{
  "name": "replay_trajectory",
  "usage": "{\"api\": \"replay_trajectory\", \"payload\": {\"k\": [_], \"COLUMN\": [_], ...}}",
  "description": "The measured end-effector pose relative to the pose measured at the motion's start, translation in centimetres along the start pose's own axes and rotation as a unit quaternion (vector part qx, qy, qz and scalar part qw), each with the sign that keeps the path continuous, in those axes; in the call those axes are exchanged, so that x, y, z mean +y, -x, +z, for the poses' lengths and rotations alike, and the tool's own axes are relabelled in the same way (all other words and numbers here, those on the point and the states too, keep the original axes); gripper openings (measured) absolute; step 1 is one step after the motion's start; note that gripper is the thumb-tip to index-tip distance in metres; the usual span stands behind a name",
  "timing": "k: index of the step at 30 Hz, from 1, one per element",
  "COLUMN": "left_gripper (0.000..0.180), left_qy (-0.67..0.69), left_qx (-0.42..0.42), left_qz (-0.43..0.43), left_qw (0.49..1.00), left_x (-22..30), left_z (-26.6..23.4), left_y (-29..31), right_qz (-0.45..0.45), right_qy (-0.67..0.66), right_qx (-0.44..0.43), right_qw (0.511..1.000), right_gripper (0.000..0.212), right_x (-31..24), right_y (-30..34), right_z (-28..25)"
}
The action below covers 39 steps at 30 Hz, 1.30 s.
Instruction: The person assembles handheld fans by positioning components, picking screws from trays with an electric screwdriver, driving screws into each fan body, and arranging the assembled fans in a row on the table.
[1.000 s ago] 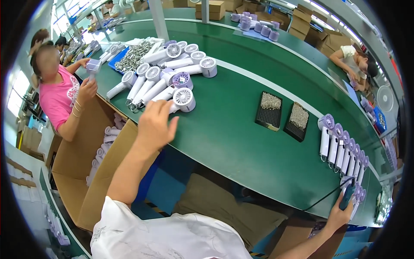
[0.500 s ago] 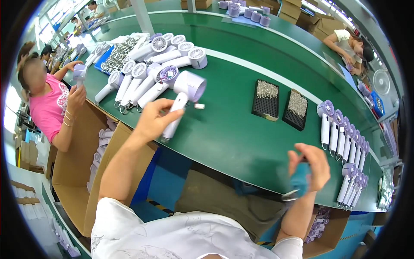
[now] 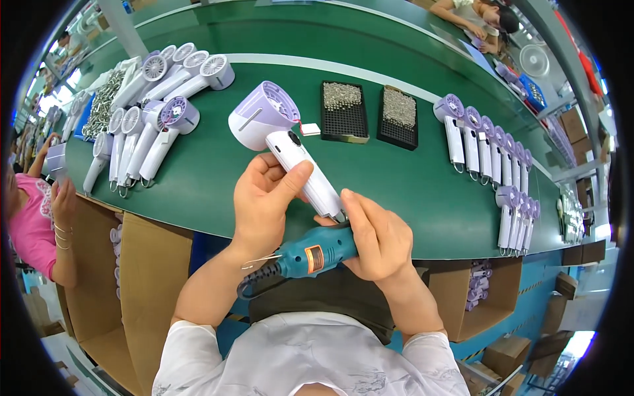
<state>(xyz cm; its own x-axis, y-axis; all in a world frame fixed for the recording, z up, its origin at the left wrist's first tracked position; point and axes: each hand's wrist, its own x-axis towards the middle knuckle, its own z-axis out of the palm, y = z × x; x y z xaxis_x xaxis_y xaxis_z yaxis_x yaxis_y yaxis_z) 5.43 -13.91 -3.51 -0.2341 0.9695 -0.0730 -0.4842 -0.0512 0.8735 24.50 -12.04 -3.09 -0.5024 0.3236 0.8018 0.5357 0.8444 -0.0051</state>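
My left hand (image 3: 261,201) is closed round the white handle of a handheld fan (image 3: 307,165), whose lilac-and-white head tilts up and away to the left. From the open side of the head, a thin red wire leads to a small white connector (image 3: 309,129). My right hand (image 3: 380,237) grips a teal electric screwdriver (image 3: 317,252), its corded end with a wire hook pointing left. The other end is hidden in my palm. My right fingertips are at the bottom of the fan handle, by a metal ring; whether they touch it I cannot tell.
Two black trays (image 3: 345,131) of small screws lie on the green table (image 3: 264,66). Fans are piled at left beside metal clips (image 3: 105,99); more stand in rows (image 3: 479,145) at right. Cardboard boxes (image 3: 155,277) stand below. A person in pink (image 3: 39,218) works at left.
My right hand has swung in from the right with the screwdriver to the fan's handle end. The fan has turned, its head now up-left and its open side facing right. My view has shifted right.
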Motion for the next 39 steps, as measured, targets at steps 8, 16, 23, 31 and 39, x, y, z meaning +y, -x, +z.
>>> {"api": "replay_trajectory", "payload": {"k": [8, 16, 23, 31, 39], "left_gripper": [0.052, 0.045, 0.032, 0.031, 0.035], "left_qy": [0.022, 0.006, -0.075, -0.269, -0.31], "left_qx": [-0.05, -0.21, -0.171, -0.112, -0.104], "left_qz": [0.019, -0.021, -0.044, -0.148, -0.201], "left_qw": [0.998, 0.977, 0.981, 0.945, 0.924], "left_x": [-0.9, 0.1, 2.4, 2.2, 1.8], "left_z": [0.8, 0.5, 0.6, -2.2, -2.2], "left_y": [0.4, -2.0, -5.2, -10.2, -13.5], "right_qz": [0.044, 0.178, 0.258, 0.268, 0.321], "right_qy": [-0.061, -0.193, -0.217, -0.526, -0.552], "right_qx": [0.022, 0.005, -0.006, 0.247, 0.212], "right_qw": [0.997, 0.965, 0.941, 0.769, 0.74], "right_gripper": [0.048, 0.047, 0.045, 0.025, 0.023], "right_x": [-0.4, 0.7, 4.7, 12.3, 14.4], "right_y": [0.1, -1.5, -2.7, -9.2, -12.7], "right_z": [-0.3, -1.8, -3.6, -0.3, 8.0]}}
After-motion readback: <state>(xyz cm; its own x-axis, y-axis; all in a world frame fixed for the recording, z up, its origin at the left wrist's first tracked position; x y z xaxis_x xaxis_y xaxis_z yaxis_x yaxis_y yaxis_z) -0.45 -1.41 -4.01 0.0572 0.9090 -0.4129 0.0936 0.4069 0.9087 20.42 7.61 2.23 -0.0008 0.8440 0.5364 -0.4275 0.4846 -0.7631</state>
